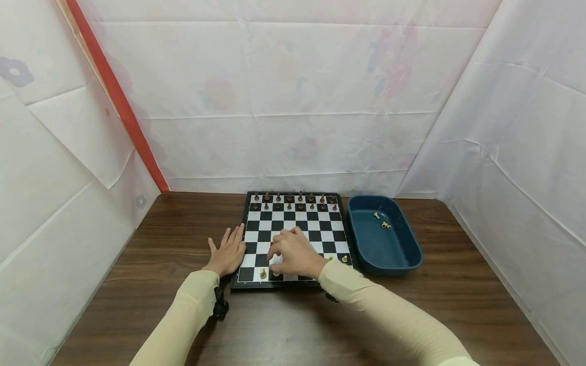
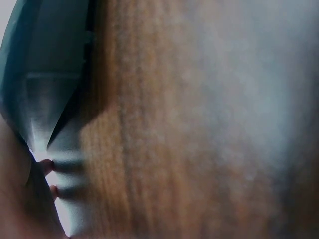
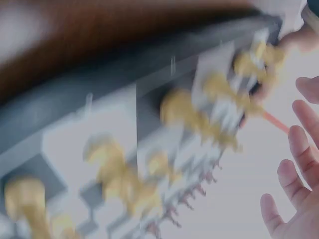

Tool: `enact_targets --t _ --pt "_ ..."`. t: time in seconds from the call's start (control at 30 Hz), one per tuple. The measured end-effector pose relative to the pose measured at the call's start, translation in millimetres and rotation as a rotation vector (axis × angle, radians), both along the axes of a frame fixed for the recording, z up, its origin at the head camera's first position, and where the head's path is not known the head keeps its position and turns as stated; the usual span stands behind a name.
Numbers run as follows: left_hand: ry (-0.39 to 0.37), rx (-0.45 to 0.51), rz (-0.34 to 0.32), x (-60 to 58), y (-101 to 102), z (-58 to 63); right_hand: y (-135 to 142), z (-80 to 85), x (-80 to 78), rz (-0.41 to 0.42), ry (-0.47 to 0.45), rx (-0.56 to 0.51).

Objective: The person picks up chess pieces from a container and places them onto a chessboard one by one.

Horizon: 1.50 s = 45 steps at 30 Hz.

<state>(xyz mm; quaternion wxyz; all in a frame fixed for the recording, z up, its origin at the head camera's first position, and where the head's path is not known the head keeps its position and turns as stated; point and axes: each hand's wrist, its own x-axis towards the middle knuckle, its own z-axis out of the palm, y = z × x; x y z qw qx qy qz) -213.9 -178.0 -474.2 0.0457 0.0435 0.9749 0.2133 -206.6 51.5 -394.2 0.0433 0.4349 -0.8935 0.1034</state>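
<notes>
A black-and-white chessboard [image 1: 264, 227] lies on the table, with its far two rows filled by dark brown chess pieces [image 1: 289, 199]. Along its near side stand gold chess pieces [image 1: 263, 273], partly hidden behind my right hand and sleeve. My left hand [image 1: 229, 253] lies with fingers spread at the board's left edge. Over the near part of the board is my right hand [image 1: 295, 252], its fingers loosely bent. The right wrist view shows those fingertips [image 3: 298, 137] apart with nothing between them, beside a blurred row of gold pieces [image 3: 182, 113].
To the right of the board sits a blue plastic tray [image 1: 386, 254] with a few gold pieces [image 1: 386, 225] inside. The brown wooden table [image 1: 284, 325] is bounded by white sheets [image 1: 284, 147] at the back and sides. A red strip [image 1: 119, 96] runs up the left corner.
</notes>
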Motion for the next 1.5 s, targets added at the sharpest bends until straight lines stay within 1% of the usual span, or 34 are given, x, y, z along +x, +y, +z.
enact_targets --t 0.1,0.2,0.4,0.57,0.8,0.93,1.0,1.17,1.4,1.5 --pt "-0.006 0.0 0.004 0.2 0.5 0.8 16.2 13.1 -9.2 -0.023 0.006 -0.009" --pt "-0.015 0.0 0.008 0.9 1.5 1.1 37.4 22.4 -21.7 -0.057 0.044 -0.008" --pt "-0.021 0.0 0.011 1.5 1.8 -0.2 84.3 31.5 -44.2 -0.147 0.142 0.032" --pt "-0.016 -0.004 0.01 2.3 0.2 -0.5 117.8 34.1 -58.3 -0.232 0.16 0.064" --pt "-0.017 0.001 0.015 4.0 -2.1 1.5 154.7 27.4 -80.9 -0.347 0.129 0.108" --pt "-0.021 0.002 0.021 4.4 -2.5 1.3 171.4 24.0 -90.6 -0.381 0.101 0.137" --pt "-0.022 -0.002 0.023 4.9 -2.5 0.8 179.4 21.5 -94.8 -0.384 0.09 0.153" --pt "-0.021 -0.004 0.027 6.7 -0.5 1.6 199.7 14.9 -102.0 -0.403 0.059 0.184" --pt "-0.015 -0.003 0.025 8.7 1.5 1.4 226.4 6.6 -106.7 -0.477 0.003 0.193" --pt "-0.014 -0.007 0.023 8.7 1.2 1.6 234.0 4.7 -109.4 -0.49 -0.025 0.202"
